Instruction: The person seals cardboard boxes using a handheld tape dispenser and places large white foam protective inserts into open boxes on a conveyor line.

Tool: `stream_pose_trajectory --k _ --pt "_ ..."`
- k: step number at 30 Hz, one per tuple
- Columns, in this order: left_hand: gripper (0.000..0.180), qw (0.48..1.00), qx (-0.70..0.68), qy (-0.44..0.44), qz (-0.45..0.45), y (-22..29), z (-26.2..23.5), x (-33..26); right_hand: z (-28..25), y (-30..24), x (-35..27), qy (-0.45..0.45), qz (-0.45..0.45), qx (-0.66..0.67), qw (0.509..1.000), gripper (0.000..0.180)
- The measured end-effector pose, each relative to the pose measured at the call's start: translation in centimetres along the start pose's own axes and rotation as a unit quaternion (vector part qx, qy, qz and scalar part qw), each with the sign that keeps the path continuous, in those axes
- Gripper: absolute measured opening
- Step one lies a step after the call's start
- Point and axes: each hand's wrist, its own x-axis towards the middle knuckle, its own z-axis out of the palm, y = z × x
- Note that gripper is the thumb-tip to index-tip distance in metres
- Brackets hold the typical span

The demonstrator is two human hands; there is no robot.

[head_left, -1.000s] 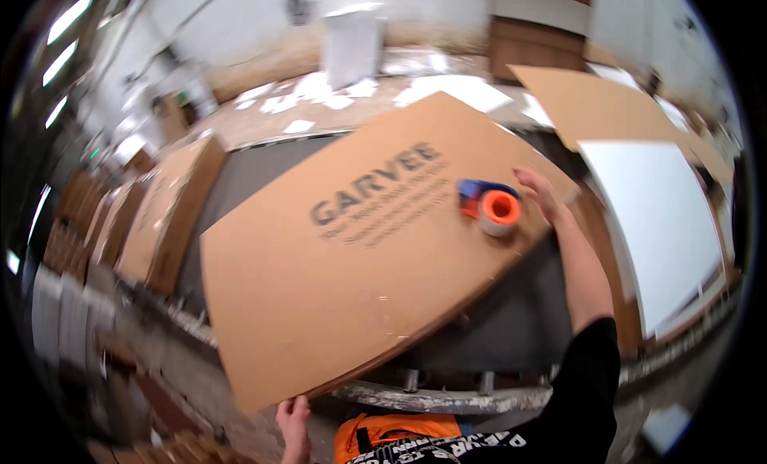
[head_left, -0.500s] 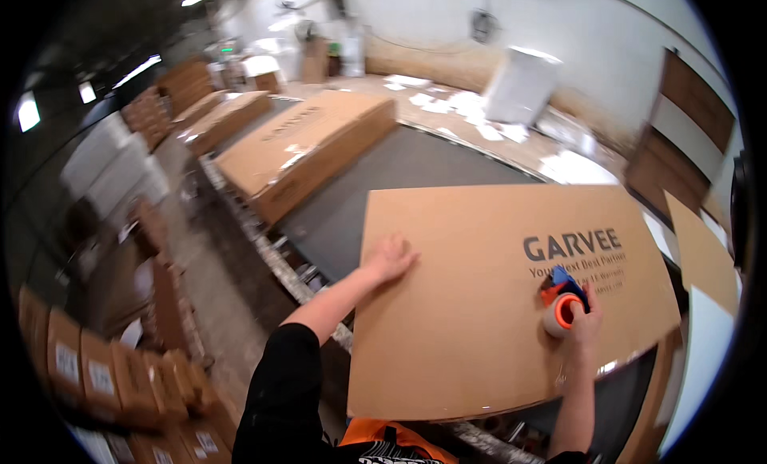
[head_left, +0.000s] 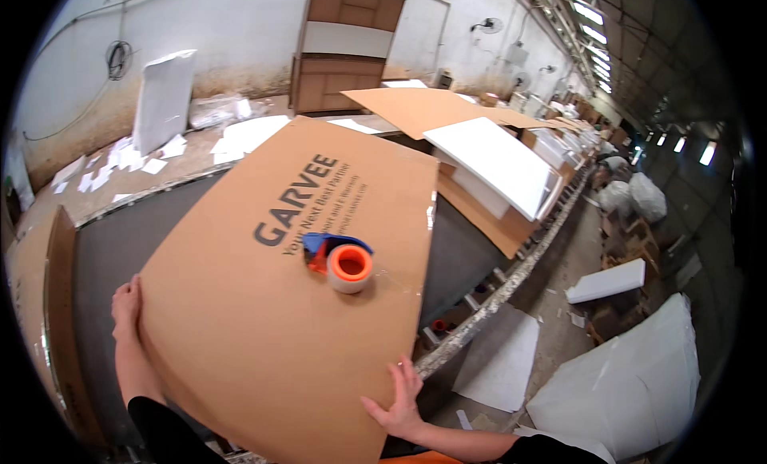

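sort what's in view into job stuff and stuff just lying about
Job in hand:
cardboard carton, touched by left hand and right hand
tape dispenser on top
dark belt beneath

Apparently lying about:
loose white papers
white sheet, lower right

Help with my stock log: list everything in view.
Large carton: 1, brown, centre, on belt
Tape dispenser: 1, blue-and-orange, on large carton
Second carton: 1, brown, far left
Belt: 1, grey, beneath large carton
Panel: 1, white, right of large carton
Cardboard sheets: several, tan, around panel
Papers: many, white, floor left
Upright slab: 1, white, wall left
Tall board: 1, brown-white, by wall
Cable coil: 1, black, wall left
Fan: at least 1, grey, wall
Wrapped bundle: 1, white, lower right
Distant clutter: uncountable, mixed, upper right
Left hand: 1, bare, large carton's left edge
Right hand: 1, bare, large carton's right edge
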Motion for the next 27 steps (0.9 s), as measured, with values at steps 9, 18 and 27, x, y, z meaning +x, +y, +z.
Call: stream_pose_trajectory --k 9,18,27 --pt "0.071 0.997 0.004 -0.039 0.06 -5.5 -0.7 0.5 -2.1 1.9 0.2 0.012 -0.065 0.026 0.997 0.077" --pt "0.08 0.996 0.071 -0.055 -0.024 -1.1 -3.8 -19.1 -11.0 12.4 1.8 -0.031 -0.077 0.013 0.996 0.076" --pt "0.073 0.964 -0.216 -0.038 -0.153 8.0 -4.2 -52.2 -26.2 25.2 8.1 -0.104 -0.139 -0.273 0.946 0.073"
